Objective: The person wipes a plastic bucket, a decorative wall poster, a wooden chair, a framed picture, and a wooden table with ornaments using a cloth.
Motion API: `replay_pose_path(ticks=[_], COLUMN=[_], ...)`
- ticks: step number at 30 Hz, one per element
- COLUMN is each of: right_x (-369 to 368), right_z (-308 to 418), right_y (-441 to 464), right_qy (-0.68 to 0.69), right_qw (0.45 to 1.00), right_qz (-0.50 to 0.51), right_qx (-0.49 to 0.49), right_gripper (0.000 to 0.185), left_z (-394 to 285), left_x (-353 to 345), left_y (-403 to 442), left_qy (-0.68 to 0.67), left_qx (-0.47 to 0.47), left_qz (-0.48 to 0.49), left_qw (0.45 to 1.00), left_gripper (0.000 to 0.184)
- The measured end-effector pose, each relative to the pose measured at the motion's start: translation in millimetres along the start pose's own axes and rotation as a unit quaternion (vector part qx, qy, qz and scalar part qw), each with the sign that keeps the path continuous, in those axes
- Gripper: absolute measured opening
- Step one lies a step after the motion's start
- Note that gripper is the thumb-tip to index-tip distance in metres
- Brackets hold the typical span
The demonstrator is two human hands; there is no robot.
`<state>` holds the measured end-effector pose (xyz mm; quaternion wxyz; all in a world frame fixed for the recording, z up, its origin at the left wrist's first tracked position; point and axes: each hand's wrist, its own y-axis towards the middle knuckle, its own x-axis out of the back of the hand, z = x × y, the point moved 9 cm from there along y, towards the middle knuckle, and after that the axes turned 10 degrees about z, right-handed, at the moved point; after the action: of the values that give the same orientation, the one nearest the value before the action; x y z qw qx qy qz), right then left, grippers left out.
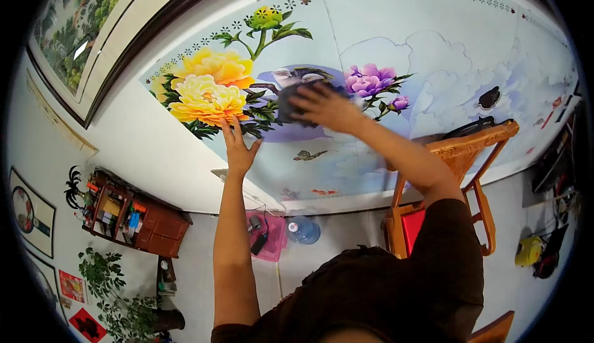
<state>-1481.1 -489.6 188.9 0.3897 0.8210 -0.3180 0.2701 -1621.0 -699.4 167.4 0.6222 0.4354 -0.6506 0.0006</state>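
In the head view, my right hand (328, 108) presses a dark cloth (294, 103) against the flower mural (383, 151) on the wall. Motion smears the fingers and cloth a little. The cloth covers part of a painted bird on a lilac round patch. My left hand (238, 150) rests with fingers apart on the mural's lower left edge, just under a large yellow painted flower (210, 98); it holds nothing. Right of the cloth shows a purple painted flower (371, 81).
A wooden chair (467, 151) with a red seat stands close under my right arm. On the floor are a pink plastic box (276, 238) and a blue water jug (303, 230). A wooden cabinet (139, 216) and a leafy plant (105, 275) stand left. A framed picture (80, 40) hangs upper left.
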Motion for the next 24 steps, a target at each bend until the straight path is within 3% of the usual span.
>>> replay_pose_path(ticks=[4, 7, 8, 10, 14, 16, 18, 21, 22, 24], right_x=[67.9, 63.4, 50.6, 23.0, -37.0, -28.3, -3.6, 43.6, 55.6, 71.9], right_z=[-95.2, -102.0, -89.2, -51.9, 24.6, 33.8, 29.3, 17.8, 10.3, 14.4], right_y=[-73.4, -96.6, -93.3, -73.1, -41.4, -6.4, 38.3, 111.2, 136.6, 179.1], right_qy=[0.017, 0.036, 0.042, 0.057, 0.007, 0.018, 0.035, 0.042, 0.11, 0.089], right_qw=[0.959, 0.931, 0.935, 0.966, 0.994, 0.996, 0.997, 0.985, 0.975, 0.972], right_qz=[-0.134, -0.166, -0.147, -0.016, 0.09, 0.074, -0.011, -0.127, -0.161, -0.184], right_qx=[-0.248, -0.324, -0.319, -0.254, -0.067, -0.043, -0.064, -0.108, -0.107, -0.112], right_gripper=[0.055, 0.062, 0.063, 0.062, 0.057, 0.054, 0.052, 0.045, 0.045, 0.045], left_z=[-1.3, -0.8, 0.3, 0.5, -2.8, -3.2, 0.8, 7.6, 12.9, 22.0], left_x=[-2.2, -5.1, -4.7, -4.1, 2.0, 4.9, 6.9, 19.5, 20.4, 24.6], left_y=[0.6, 1.1, 1.4, 0.7, -0.2, -1.8, -1.8, -2.3, -4.8, -13.2], left_qy=[0.004, 0.002, 0.003, -0.006, -0.019, -0.024, -0.045, -0.138, -0.165, -0.234], left_qx=[-0.011, -0.021, -0.02, -0.008, -0.017, -0.01, -0.01, 0.012, 0.022, 0.07], left_qz=[-0.009, -0.021, -0.024, -0.011, -0.02, -0.022, -0.028, -0.074, -0.091, -0.136], left_qw=[1.0, 1.0, 1.0, 1.0, 0.999, 0.999, 0.999, 0.988, 0.982, 0.96], left_gripper=[0.108, 0.109, 0.109, 0.108, 0.106, 0.103, 0.101, 0.089, 0.086, 0.078])
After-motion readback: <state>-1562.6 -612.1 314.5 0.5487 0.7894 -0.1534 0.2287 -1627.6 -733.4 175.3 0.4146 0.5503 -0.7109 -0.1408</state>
